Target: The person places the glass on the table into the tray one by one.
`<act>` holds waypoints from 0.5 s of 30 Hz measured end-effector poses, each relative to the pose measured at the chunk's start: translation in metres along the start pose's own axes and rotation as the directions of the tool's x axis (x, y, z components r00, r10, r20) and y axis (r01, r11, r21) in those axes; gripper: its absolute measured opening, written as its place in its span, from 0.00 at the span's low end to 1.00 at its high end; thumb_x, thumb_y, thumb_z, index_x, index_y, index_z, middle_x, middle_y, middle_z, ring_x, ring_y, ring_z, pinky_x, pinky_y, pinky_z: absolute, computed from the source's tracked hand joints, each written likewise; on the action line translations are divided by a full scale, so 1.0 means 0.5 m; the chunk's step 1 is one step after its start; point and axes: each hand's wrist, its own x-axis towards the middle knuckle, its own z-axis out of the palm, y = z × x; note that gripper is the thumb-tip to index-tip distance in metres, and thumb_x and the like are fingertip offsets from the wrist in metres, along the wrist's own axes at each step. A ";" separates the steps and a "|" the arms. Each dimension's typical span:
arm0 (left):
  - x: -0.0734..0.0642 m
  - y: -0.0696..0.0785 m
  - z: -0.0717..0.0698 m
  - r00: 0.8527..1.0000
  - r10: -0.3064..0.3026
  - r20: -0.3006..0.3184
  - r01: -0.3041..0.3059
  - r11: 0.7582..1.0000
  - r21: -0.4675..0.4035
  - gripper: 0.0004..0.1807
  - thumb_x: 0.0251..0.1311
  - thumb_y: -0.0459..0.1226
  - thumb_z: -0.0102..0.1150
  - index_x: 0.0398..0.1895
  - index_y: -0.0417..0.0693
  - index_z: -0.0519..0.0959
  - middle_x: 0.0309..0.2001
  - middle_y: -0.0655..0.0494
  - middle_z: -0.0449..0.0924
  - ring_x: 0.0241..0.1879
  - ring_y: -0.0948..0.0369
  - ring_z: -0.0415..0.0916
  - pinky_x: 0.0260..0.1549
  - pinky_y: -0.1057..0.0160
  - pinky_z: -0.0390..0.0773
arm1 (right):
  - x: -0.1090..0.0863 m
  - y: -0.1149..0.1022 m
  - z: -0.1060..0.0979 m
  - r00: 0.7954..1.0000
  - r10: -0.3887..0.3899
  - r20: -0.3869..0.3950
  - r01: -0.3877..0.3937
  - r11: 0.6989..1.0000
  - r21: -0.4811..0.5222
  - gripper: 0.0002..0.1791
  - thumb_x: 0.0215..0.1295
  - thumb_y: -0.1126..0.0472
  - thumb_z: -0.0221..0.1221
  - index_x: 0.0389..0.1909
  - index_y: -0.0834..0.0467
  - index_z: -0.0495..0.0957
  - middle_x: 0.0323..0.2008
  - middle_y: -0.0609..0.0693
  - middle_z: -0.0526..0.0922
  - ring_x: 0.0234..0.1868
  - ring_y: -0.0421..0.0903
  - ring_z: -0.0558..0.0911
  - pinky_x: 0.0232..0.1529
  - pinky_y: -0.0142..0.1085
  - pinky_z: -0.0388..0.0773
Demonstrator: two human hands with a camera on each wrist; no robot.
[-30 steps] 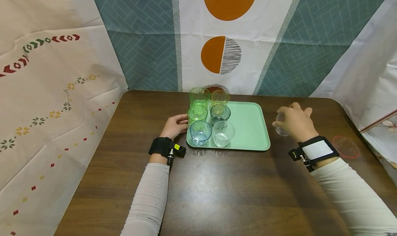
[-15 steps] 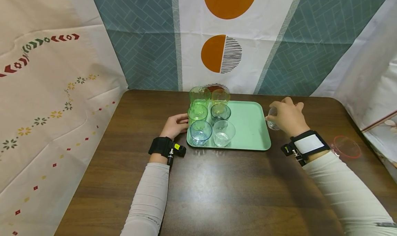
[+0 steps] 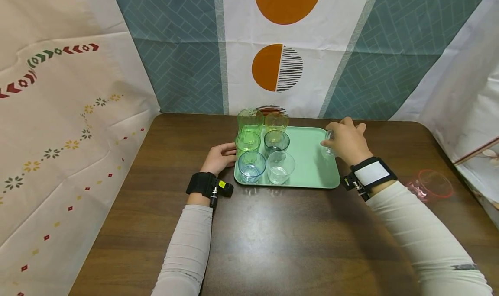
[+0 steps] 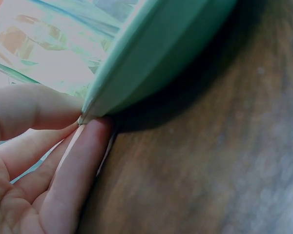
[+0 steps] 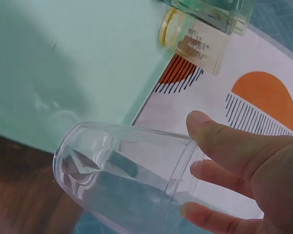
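Observation:
My left hand (image 3: 218, 158) pinches the left edge of a pale green tray (image 3: 309, 162); in the left wrist view the rim sits between thumb and fingers. Two columns of glasses stand at the tray's left: a tall green glass (image 3: 251, 122), a yellow glass (image 3: 276, 122), a shorter green glass (image 3: 247, 143), a grey glass (image 3: 277, 141), a blue glass (image 3: 251, 167) and a clear glass (image 3: 281, 168). With my right hand (image 3: 348, 142) I grip another clear glass (image 5: 122, 170) near its rim, over the tray's right edge. The fingers partly cover it in the head view.
A transparent, red-rimmed glass (image 3: 435, 184) stands on the brown wooden table (image 3: 273, 244) at the right, beyond my right wrist. Patterned cloths (image 3: 187, 71) hang behind the table and along both sides.
My right hand has carried the clear glass leftward from the table beside the tray to the tray's right edge. My left hand and the glasses on the tray have stayed put.

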 end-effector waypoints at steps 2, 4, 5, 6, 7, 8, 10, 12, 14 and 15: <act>0.002 -0.003 0.000 1.000 0.006 0.000 -0.006 1.000 -0.003 0.26 0.61 0.26 0.57 0.65 0.39 0.69 0.60 0.37 0.73 0.58 0.49 0.72 0.55 0.49 0.78 | 0.004 -0.006 0.004 1.000 0.007 0.012 -0.007 1.000 -0.007 0.28 0.58 0.58 0.66 0.55 0.68 0.73 0.41 0.69 0.74 0.49 0.63 0.65 0.47 0.64 0.52; 0.006 -0.008 0.000 1.000 0.012 -0.003 -0.012 1.000 -0.005 0.26 0.61 0.26 0.57 0.65 0.39 0.69 0.60 0.37 0.73 0.58 0.49 0.72 0.54 0.49 0.78 | 0.008 -0.010 0.007 1.000 0.013 0.021 -0.013 1.000 -0.011 0.28 0.58 0.58 0.66 0.56 0.68 0.73 0.42 0.69 0.73 0.49 0.63 0.64 0.48 0.64 0.52; 0.009 -0.012 0.000 1.000 0.014 -0.003 -0.014 1.000 -0.007 0.27 0.61 0.26 0.57 0.65 0.39 0.69 0.60 0.38 0.73 0.58 0.49 0.72 0.54 0.49 0.78 | 0.009 -0.012 0.008 1.000 0.014 0.024 -0.014 1.000 -0.013 0.28 0.58 0.58 0.66 0.57 0.68 0.72 0.42 0.69 0.74 0.49 0.63 0.64 0.48 0.63 0.52; 0.013 -0.016 0.000 1.000 0.016 -0.005 -0.016 1.000 -0.005 0.27 0.61 0.26 0.58 0.65 0.40 0.69 0.60 0.38 0.73 0.58 0.49 0.73 0.54 0.49 0.79 | 0.011 -0.013 0.009 1.000 0.016 0.026 -0.016 1.000 -0.015 0.28 0.58 0.58 0.66 0.57 0.68 0.72 0.43 0.69 0.74 0.49 0.63 0.64 0.49 0.64 0.52; 0.017 -0.021 0.000 1.000 0.018 -0.006 -0.018 1.000 -0.003 0.27 0.61 0.27 0.58 0.65 0.40 0.69 0.60 0.39 0.73 0.57 0.50 0.73 0.54 0.50 0.79 | 0.013 -0.014 0.010 1.000 0.016 0.026 -0.016 1.000 -0.015 0.28 0.58 0.58 0.66 0.57 0.68 0.72 0.43 0.68 0.73 0.50 0.63 0.64 0.49 0.64 0.52; 0.021 -0.026 -0.001 1.000 0.019 -0.009 -0.019 1.000 -0.001 0.26 0.61 0.27 0.58 0.65 0.41 0.70 0.60 0.40 0.74 0.57 0.50 0.73 0.54 0.50 0.79 | 0.014 -0.016 0.011 1.000 0.014 0.024 -0.013 1.000 -0.016 0.28 0.58 0.58 0.66 0.57 0.68 0.72 0.43 0.68 0.74 0.50 0.63 0.64 0.49 0.64 0.53; 0.028 -0.036 -0.002 1.000 0.025 -0.012 -0.025 1.000 0.011 0.26 0.61 0.28 0.58 0.65 0.42 0.70 0.60 0.41 0.74 0.57 0.52 0.73 0.53 0.51 0.80 | 0.018 -0.018 0.013 1.000 0.005 0.017 -0.005 1.000 -0.016 0.28 0.58 0.58 0.66 0.57 0.68 0.73 0.44 0.68 0.74 0.51 0.63 0.65 0.50 0.64 0.53; 0.032 -0.042 -0.003 0.999 0.030 -0.015 -0.030 0.999 0.022 0.26 0.62 0.28 0.58 0.65 0.43 0.70 0.60 0.42 0.74 0.57 0.52 0.74 0.52 0.52 0.80 | 0.022 -0.021 0.016 1.000 -0.005 0.006 0.006 1.000 -0.012 0.28 0.58 0.58 0.66 0.57 0.68 0.73 0.44 0.68 0.75 0.52 0.63 0.65 0.51 0.65 0.53; 0.032 -0.044 -0.004 0.999 0.037 -0.012 -0.036 0.999 0.026 0.26 0.62 0.28 0.58 0.65 0.43 0.70 0.61 0.41 0.73 0.57 0.51 0.73 0.52 0.52 0.80 | 0.027 -0.024 0.020 1.000 -0.018 -0.005 0.018 1.000 -0.010 0.28 0.58 0.58 0.66 0.56 0.68 0.73 0.45 0.69 0.76 0.52 0.64 0.65 0.51 0.65 0.54; 0.030 -0.041 -0.005 0.999 0.033 -0.011 -0.032 0.999 0.024 0.26 0.62 0.28 0.58 0.65 0.43 0.70 0.61 0.41 0.73 0.57 0.51 0.73 0.52 0.52 0.80 | 0.029 -0.025 0.021 1.000 -0.023 -0.009 0.023 1.000 -0.008 0.28 0.57 0.58 0.66 0.56 0.68 0.74 0.45 0.69 0.76 0.52 0.64 0.65 0.51 0.65 0.54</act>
